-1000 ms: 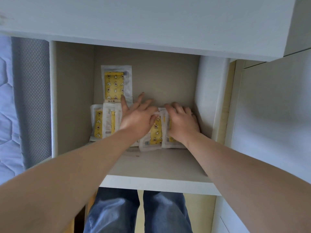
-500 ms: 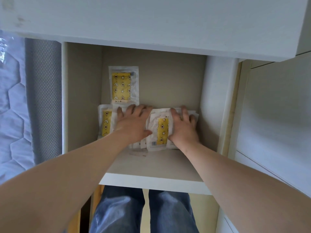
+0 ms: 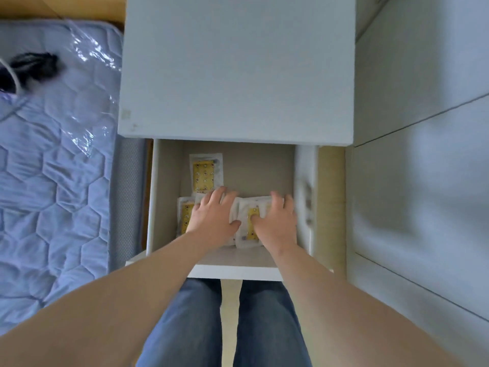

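A drawer (image 3: 164, 186) stands pulled out from under a white nightstand top (image 3: 238, 70), and both hands reach down into it. A row of packets (image 3: 247, 226), white with yellow printed centres, lies across the near half of the drawer floor. The left hand (image 3: 211, 217) lies on the left part of the row, its fingers curling over the far edge and its thumb pressing the near side, so it grips the packets. The right hand (image 3: 276, 221) grips the right part the same way, its thumb on a yellow centre.

The right hand's outer edge is just beside the drawer's right wall, with hardly any gap. The row's left end sits near the left wall. A single packet (image 3: 205, 173) lies flat at the back left, its near edge touching the row by the left fingertips. To its right the drawer floor is bare up to the back, and a narrow bare strip separates the row from the front rim. A mattress (image 3: 53, 181) runs alongside on the left.
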Available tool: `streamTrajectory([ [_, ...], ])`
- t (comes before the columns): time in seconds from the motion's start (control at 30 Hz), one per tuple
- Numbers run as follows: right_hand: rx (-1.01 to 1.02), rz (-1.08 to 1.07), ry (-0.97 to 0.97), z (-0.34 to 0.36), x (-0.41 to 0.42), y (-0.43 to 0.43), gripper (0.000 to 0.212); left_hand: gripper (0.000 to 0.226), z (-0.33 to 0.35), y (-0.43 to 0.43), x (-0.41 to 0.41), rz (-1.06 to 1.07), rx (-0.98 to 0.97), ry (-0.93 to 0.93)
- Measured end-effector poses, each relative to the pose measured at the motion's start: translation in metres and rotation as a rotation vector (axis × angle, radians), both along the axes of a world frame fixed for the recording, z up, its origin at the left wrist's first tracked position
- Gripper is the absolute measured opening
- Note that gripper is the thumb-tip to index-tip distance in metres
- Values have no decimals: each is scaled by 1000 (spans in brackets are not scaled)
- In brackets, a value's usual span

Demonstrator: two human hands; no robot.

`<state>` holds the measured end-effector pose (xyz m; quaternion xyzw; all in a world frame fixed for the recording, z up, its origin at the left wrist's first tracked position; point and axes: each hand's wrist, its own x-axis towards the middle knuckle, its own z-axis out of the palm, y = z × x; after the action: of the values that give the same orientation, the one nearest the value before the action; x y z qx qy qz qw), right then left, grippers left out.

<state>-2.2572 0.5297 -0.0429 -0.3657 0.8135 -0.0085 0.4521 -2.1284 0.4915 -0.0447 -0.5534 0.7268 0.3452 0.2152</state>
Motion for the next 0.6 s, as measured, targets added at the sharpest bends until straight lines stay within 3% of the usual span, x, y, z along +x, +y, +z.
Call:
streamTrajectory([
  [0.23,-139,-468,-44,90,27,23,64,67,96,-11,1,-12,-40,192],
  [0.47,-456,-965,-95,182,34,64,64,69,190,4,-24,-110,-93,418],
  [0.6,-666,-1223,-32,239,13,113,61,67,243,46,-66,-213,-69,615],
])
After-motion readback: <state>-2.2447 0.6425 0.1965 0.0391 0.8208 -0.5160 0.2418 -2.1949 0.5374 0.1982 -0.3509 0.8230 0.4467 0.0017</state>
